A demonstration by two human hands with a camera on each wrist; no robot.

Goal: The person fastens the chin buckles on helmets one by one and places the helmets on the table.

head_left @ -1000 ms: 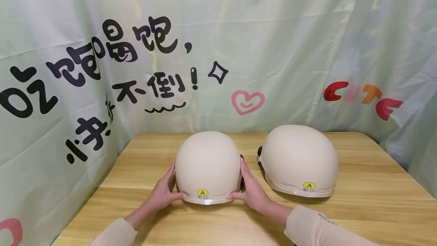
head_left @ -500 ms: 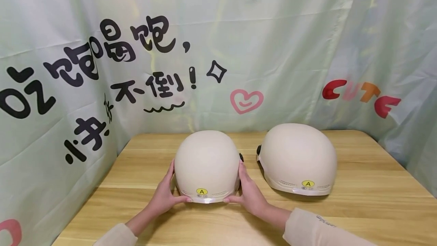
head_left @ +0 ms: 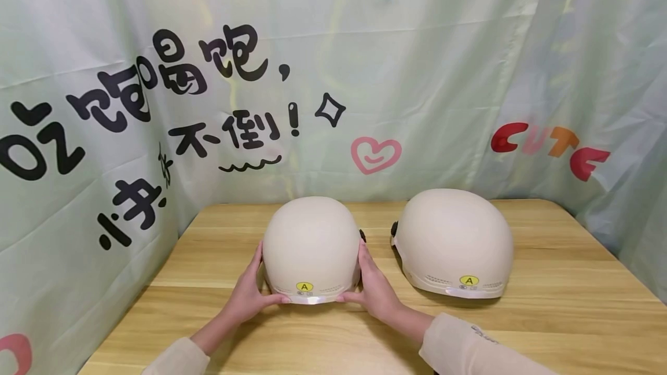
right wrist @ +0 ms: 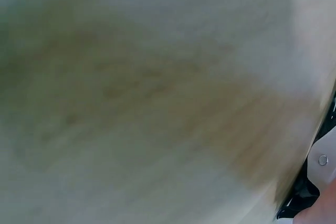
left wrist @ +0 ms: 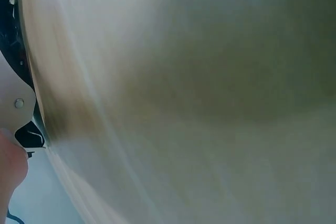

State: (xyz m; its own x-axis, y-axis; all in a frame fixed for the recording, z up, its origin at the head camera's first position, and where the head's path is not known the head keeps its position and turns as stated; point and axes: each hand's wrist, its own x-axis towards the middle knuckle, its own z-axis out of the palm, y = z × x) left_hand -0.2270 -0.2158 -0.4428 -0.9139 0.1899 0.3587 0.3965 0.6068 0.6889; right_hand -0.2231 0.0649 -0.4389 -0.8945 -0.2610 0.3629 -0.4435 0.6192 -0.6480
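A cream helmet [head_left: 312,242] stands at the middle of the wooden table in the head view, a yellow "A" sticker near its front rim. My left hand [head_left: 247,294] grips its left side, the thumb along the front rim and the fingers up the side. On the opposite side my right hand [head_left: 379,291] holds it in the same way. A black part shows at its right edge. In the left wrist view, a riveted side piece of the helmet [left wrist: 16,90] appears beside my hand; the right wrist view has a similar piece [right wrist: 320,174].
To the right stands a second cream helmet [head_left: 455,242] with a matching sticker, a gap away from the held one. The wooden table [head_left: 563,282] meets a printed cloth curtain [head_left: 438,85] at its back and left. Wood grain fills much of both wrist views.
Both hands and the held helmet have shifted slightly left and away from me, widening the gap to the second helmet. My grip stays on both sides. The second helmet has not moved.
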